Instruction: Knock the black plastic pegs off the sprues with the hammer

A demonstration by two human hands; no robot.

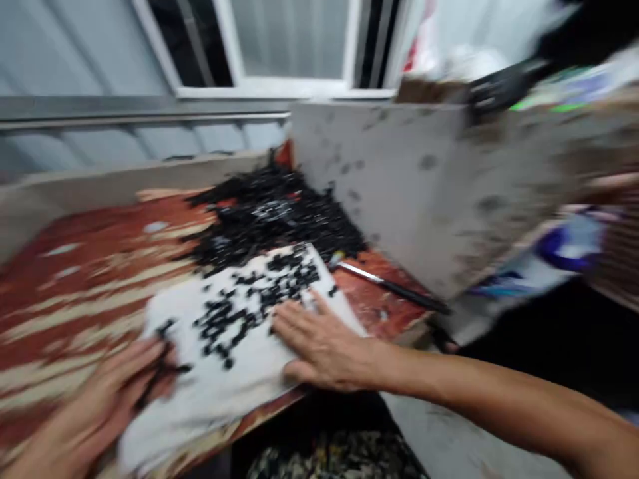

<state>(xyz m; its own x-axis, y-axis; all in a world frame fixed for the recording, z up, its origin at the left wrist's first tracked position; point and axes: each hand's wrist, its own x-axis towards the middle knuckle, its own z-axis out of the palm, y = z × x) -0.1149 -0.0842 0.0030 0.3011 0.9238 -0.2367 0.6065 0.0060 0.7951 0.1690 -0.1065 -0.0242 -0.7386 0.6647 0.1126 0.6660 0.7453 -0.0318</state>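
Note:
At lower left, my left hand point(122, 389) is closed around a thin, dark branched strip point(162, 349) that looks like plastic; motion blurs it. My right hand point(324, 342) lies flat with its fingers stretched out on a white cloth point(200, 392). Many small black pieces point(217, 322) are scattered over the cloth, some right at my right fingertips. Behind the cloth is a heap of black stick-like parts point(269, 213). A tool with a shiny shaft and black handle point(394, 286) lies right of the cloth; its head is too blurred to name.
The worn red tabletop point(90, 266) has a low raised edge at the back. A grey board point(379, 179) stands upright along its right side. Beyond are a metal wall point(74, 53) and a window point(289, 40). Part of another person point(619, 246) shows at far right.

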